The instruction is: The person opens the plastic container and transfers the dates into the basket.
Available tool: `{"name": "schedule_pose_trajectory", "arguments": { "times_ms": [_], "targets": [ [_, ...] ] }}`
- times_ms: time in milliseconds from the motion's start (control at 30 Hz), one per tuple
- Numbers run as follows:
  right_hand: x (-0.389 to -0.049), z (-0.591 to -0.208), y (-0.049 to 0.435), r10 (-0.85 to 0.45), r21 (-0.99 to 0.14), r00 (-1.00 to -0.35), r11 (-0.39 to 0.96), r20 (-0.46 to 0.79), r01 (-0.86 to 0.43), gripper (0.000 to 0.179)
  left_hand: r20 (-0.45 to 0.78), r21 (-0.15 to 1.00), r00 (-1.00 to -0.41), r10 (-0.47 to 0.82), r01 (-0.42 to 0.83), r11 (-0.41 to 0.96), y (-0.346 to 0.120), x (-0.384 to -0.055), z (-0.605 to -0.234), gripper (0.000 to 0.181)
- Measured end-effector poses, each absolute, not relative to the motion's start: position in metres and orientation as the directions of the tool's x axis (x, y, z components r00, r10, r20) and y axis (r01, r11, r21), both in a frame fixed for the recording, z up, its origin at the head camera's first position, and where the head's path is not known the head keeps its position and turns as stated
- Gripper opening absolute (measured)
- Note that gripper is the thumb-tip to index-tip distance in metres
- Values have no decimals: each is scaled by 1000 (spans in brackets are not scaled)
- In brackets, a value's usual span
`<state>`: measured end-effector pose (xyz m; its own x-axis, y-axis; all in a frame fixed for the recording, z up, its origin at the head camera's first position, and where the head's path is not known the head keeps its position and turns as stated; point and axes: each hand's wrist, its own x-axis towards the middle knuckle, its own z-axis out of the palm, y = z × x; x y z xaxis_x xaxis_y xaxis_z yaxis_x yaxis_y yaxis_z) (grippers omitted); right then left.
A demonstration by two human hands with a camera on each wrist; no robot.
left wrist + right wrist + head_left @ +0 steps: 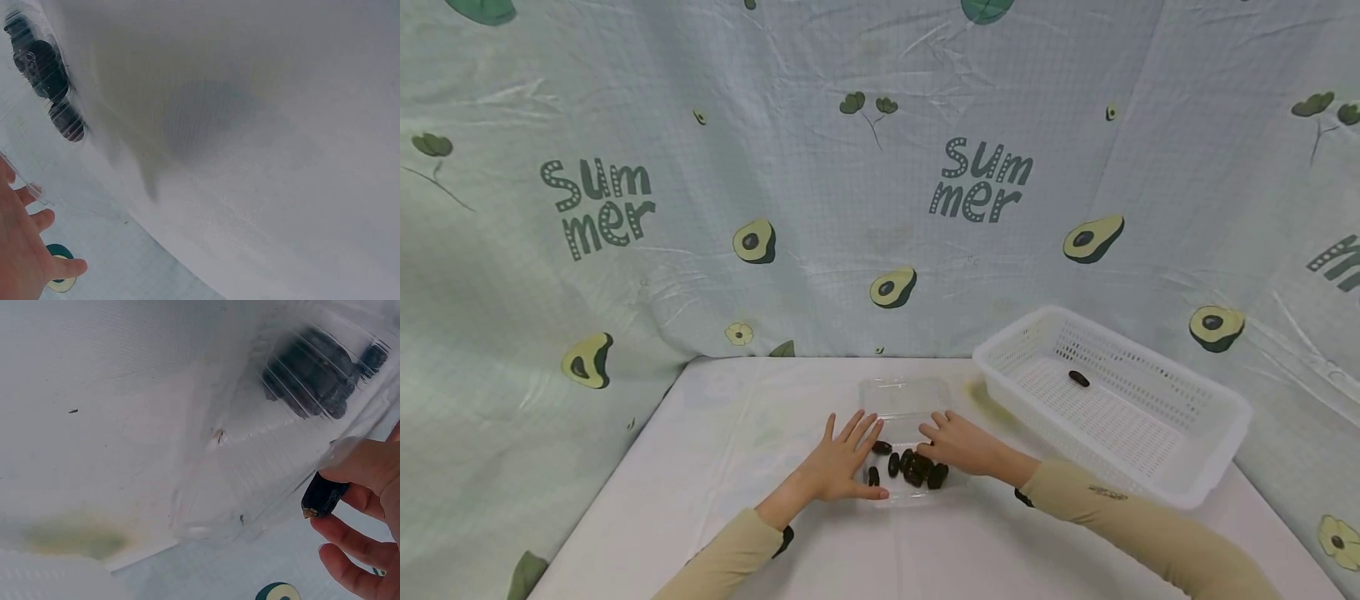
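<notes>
A clear plastic clamshell box (917, 502) lies on the table with its lid (906, 396) folded back. Several dark brown dates (919, 467) are inside, most of them bunched at the right. My right hand (964, 443) is over the box's right side; in the right wrist view it pinches one date (324, 495) between thumb and fingers. With fingers spread, my left hand (837, 468) rests at the box's left edge. The left wrist view shows that hand (25, 244) against the clear wall, holding no date.
A white perforated plastic basket (1213, 467) stands to the right, with a single date (1078, 378) on its bottom. The white table (700, 450) runs back to a hanging cloth (820, 167) printed with avocados.
</notes>
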<state>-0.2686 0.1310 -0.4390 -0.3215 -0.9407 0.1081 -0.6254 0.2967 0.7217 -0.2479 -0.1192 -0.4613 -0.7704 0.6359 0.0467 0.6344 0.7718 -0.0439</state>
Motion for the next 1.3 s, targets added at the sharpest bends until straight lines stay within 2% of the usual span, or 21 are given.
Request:
{"name": "schedule_pose_trajectory", "arguments": {
  "times_ms": [400, 633, 667, 733, 767, 867, 933, 1133, 1300],
  "targets": [
    [-260, -419, 153, -943, 719, -262, 327, 206, -614, 17, 50, -40, -772, 634, 633, 773, -120, -248, -463, 103],
    [-256, -393, 175, -920, 699, -313, 385, 237, -603, 24, 45, -53, -769, 638, 636, 770, -120, -248, -464, 101],
    [-256, -389, 179, -915, 690, -318, 397, 248, -605, 23, 44, -53, -770, 637, 635, 771, -120, -248, -464, 101],
    [-256, -382, 187, -907, 680, -319, 417, 273, -603, 8, 40, -52, -774, 632, 630, 775, -120, -248, -464, 101],
    [-257, -379, 191, -903, 673, -317, 428, 290, -603, 6, 40, -49, -774, 632, 630, 775, -120, -248, -464, 101],
    [-259, -371, 202, -889, 652, -307, 459, 341, -604, 39, 41, -44, -774, 632, 631, 775, -120, -248, -463, 101],
    [-262, -367, 210, -881, 652, -303, 472, 363, -594, 52, 40, -46, -773, 634, 632, 774, -120, -248, -464, 101],
    [-271, -359, 235, -854, 644, -319, 519, 410, -562, 52, 52, -59, -761, 647, 644, 763, -120, -249, -462, 101],
    [-281, -358, 258, -817, 593, -366, 575, 445, -564, 53, 54, -65, -757, 652, 649, 758, -119, -248, -459, 99]
  ]
}}
